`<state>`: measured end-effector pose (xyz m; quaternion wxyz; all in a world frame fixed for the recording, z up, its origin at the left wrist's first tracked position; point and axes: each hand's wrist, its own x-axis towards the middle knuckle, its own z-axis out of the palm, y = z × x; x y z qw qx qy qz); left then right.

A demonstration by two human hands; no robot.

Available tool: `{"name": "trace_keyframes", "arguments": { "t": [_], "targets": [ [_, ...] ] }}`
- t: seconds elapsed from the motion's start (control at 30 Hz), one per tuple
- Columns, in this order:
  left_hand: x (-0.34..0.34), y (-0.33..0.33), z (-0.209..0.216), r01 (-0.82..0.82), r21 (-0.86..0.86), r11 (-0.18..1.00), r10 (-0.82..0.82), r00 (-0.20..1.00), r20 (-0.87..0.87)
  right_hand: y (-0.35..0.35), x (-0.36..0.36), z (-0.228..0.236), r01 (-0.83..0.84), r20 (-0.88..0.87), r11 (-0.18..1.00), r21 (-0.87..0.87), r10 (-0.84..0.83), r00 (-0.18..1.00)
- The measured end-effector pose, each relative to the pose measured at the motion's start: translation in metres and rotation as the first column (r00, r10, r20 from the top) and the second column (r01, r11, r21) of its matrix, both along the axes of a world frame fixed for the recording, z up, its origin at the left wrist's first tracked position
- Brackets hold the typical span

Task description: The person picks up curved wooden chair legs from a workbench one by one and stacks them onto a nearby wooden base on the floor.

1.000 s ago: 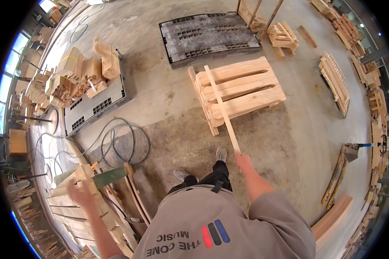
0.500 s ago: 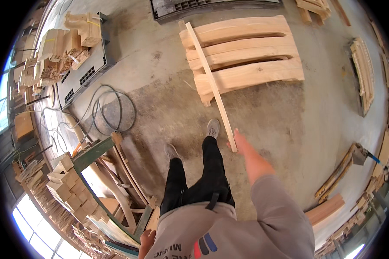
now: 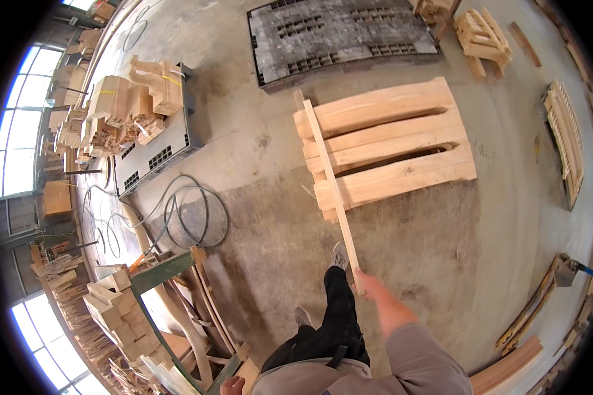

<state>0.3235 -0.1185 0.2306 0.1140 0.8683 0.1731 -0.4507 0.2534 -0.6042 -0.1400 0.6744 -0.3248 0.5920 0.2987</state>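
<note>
My right hand [image 3: 370, 286] is closed around the near end of a long, thin wooden strip [image 3: 332, 172]. The strip slants away from me across the left part of a stack of thick, curved wooden slabs [image 3: 402, 178] on the floor. Long dark gaps show between the slabs. My left hand [image 3: 232, 386] is low by my side at the bottom edge, beside a green-framed rack [image 3: 161, 272]. Its visible fingers look curled, and the rest is cut off, so anything inside them is hidden.
Beyond the slabs lies a dark plastic pallet [image 3: 342, 39]. At left, a grey pallet [image 3: 148, 164] carries wood blocks [image 3: 115, 99], near a coiled hose [image 3: 201, 207] on the floor. Stacked offcuts [image 3: 115, 306] stand near left. A slatted wooden piece [image 3: 565, 145] lies at right.
The view has tipped up and swung left, so the slabs sit lower and more of the dark pallet shows. My right hand keeps hold of the strip. My left shoe has shifted relative to the floor.
</note>
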Motion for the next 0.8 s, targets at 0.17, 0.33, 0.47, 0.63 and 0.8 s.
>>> {"name": "trace_keyframes", "arguments": {
  "t": [0.17, 0.33, 0.47, 0.63, 0.8],
  "targets": [
    [0.021, -0.006, -0.032, -0.016, -0.081, 0.997, 0.018, 1.000, 0.013, -0.001, 0.010, 0.041, -0.566, -0.029, 0.786, -0.250, 0.578, 0.815],
    [0.072, -0.008, -0.095, -0.033, -0.173, 0.984, 0.050, 0.994, 0.093, 0.005, 0.017, 0.071, -0.493, 0.181, 0.721, -0.487, 0.635, 0.751],
    [0.121, -0.006, -0.153, -0.117, -0.262, 0.958, 0.161, 0.975, 0.151, 0.002, 0.100, 0.107, -0.317, 0.130, 0.702, -0.637, 0.504, 0.854],
    [0.174, 0.023, -0.210, -0.206, -0.344, 0.916, 0.276, 0.946, 0.171, -0.016, 0.177, 0.092, -0.215, 0.204, 0.618, -0.756, 0.535, 0.820],
    [0.133, 0.145, -0.307, -0.321, -0.395, 0.861, 0.464, 0.813, 0.352, 0.087, 0.282, 0.185, -0.251, 0.241, 0.530, -0.810, 0.691, 0.681]
  ]
}}
